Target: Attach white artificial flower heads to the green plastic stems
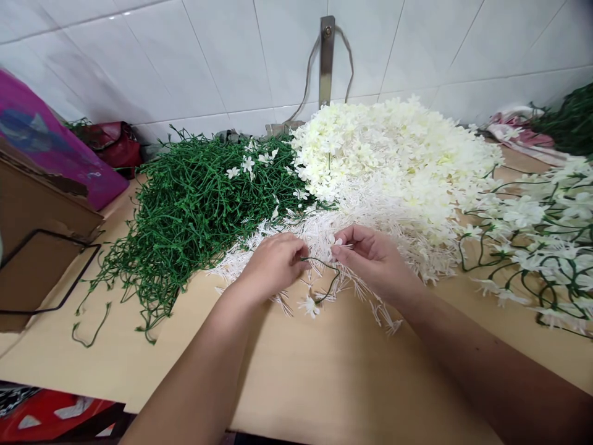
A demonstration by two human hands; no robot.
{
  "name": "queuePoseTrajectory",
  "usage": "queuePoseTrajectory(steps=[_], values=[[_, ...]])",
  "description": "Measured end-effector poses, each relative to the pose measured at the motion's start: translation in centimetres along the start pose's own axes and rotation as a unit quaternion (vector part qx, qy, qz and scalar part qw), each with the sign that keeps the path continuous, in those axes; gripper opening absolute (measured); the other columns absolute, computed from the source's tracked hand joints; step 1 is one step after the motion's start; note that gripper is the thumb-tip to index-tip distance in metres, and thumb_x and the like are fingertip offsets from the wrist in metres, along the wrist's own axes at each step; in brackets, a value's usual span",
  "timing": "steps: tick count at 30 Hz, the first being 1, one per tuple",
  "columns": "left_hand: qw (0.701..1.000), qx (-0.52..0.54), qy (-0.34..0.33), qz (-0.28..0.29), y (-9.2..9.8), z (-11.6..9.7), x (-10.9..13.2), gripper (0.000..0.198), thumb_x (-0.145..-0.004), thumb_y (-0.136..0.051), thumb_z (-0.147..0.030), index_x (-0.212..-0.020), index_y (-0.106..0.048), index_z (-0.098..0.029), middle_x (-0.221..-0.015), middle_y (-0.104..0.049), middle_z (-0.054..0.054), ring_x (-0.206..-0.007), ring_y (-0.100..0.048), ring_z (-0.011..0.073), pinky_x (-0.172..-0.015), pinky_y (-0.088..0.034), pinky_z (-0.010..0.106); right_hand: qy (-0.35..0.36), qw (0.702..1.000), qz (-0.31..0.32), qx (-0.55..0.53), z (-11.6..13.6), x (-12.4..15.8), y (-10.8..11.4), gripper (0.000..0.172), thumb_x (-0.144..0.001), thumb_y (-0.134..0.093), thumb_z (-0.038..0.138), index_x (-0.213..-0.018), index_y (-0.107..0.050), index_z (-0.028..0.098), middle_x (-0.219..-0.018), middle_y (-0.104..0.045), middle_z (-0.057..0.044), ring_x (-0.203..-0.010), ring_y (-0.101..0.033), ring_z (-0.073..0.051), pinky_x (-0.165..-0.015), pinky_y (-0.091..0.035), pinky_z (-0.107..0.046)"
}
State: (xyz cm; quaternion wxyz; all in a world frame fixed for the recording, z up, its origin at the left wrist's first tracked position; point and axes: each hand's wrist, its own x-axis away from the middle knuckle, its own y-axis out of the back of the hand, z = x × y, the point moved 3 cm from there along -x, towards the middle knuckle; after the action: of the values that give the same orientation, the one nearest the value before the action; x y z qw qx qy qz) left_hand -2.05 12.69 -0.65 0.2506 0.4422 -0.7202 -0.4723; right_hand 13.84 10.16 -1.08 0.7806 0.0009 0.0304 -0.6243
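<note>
Pinched in my left hand (pixel 278 262) is a green artificial flower stem (pixel 334 281), which curves out to the right and down. A white flower (pixel 309 306) sits on its lower end, just above the table. My right hand (pixel 370 256) is closed in a pinch on a small white flower piece (pixel 338 241), a short way right of my left hand. Thin white stamen pieces (pixel 319 225) lie loose under and around both hands. Behind them rises a heap of white petals (pixel 384 145). A big pile of green stems (pixel 199 191) lies to the left.
Finished-looking white flowers on green stems (pixel 523 213) spread at the right. A cardboard box (pixel 41 216), a black wire frame (pixel 65 300) and a purple bag (pixel 60 142) stand at the left. A metal bracket (pixel 327 62) is fixed to the tiled wall.
</note>
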Motion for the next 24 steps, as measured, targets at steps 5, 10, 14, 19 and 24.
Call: queuePoseTrajectory(steps=[5, 10, 14, 19, 24], values=[[0.998, 0.044, 0.04, -0.037, 0.0, 0.4, -0.2, 0.01, -0.075, -0.054, -0.022, -0.074, -0.063, -0.022, -0.078, -0.062, 0.002, -0.073, -0.054, 0.0169, -0.064, -0.038, 0.027, -0.019, 0.999, 0.047, -0.017, -0.5, 0.0, -0.4, 0.025, -0.07, -0.064, 0.037, -0.071, -0.049, 0.018, -0.062, -0.049, 0.003, -0.056, -0.045, -0.008, -0.051, -0.035, -0.022], [0.971, 0.154, 0.076, -0.168, 1.5, 1.6, -0.1, 0.011, -0.074, -0.056, -0.022, -0.078, -0.067, -0.02, -0.079, -0.064, 0.003, -0.072, -0.055, 0.0149, -0.066, -0.039, 0.027, -0.031, 0.995, -0.013, -0.09, -0.2, -0.3, 0.5, 0.024, -0.067, -0.069, 0.034, -0.069, -0.051, 0.019, -0.065, -0.056, 0.002, -0.064, -0.056, -0.011, -0.063, -0.044, -0.025], [0.903, 0.309, 0.111, -0.277, 3.2, 2.9, 0.3, 0.011, -0.068, -0.064, -0.025, -0.074, -0.067, -0.016, -0.068, -0.061, 0.001, -0.06, -0.049, 0.0104, -0.055, -0.037, 0.022, -0.063, 0.979, 0.029, -0.193, 0.0, 0.6, -1.2, 0.023, -0.065, -0.07, 0.034, -0.069, -0.052, 0.02, -0.067, -0.06, 0.002, -0.07, -0.062, -0.013, -0.076, -0.048, -0.032], [0.81, 0.467, 0.089, -0.342, 4.7, 4.0, 0.6, 0.008, -0.062, -0.067, -0.019, -0.069, -0.064, -0.017, -0.063, -0.058, -0.002, -0.051, -0.043, 0.0055, -0.048, -0.034, 0.02, -0.114, 0.95, 0.255, -0.138, -0.8, 4.4, -7.5, 0.016, -0.07, -0.062, 0.025, -0.068, -0.048, 0.019, -0.068, -0.06, -0.001, -0.065, -0.06, -0.012, -0.067, -0.049, -0.03], [0.777, 0.539, 0.081, -0.316, 4.4, 3.4, 0.3, 0.013, -0.058, -0.07, -0.018, -0.067, -0.062, -0.016, -0.057, -0.052, -0.004, -0.05, -0.044, 0.005, -0.048, -0.035, 0.019, -0.046, 0.966, 0.252, -0.023, -1.9, 3.9, -8.0, 0.012, -0.071, -0.059, 0.022, -0.067, -0.049, 0.018, -0.069, -0.06, -0.001, -0.067, -0.056, -0.012, -0.064, -0.047, -0.026]])
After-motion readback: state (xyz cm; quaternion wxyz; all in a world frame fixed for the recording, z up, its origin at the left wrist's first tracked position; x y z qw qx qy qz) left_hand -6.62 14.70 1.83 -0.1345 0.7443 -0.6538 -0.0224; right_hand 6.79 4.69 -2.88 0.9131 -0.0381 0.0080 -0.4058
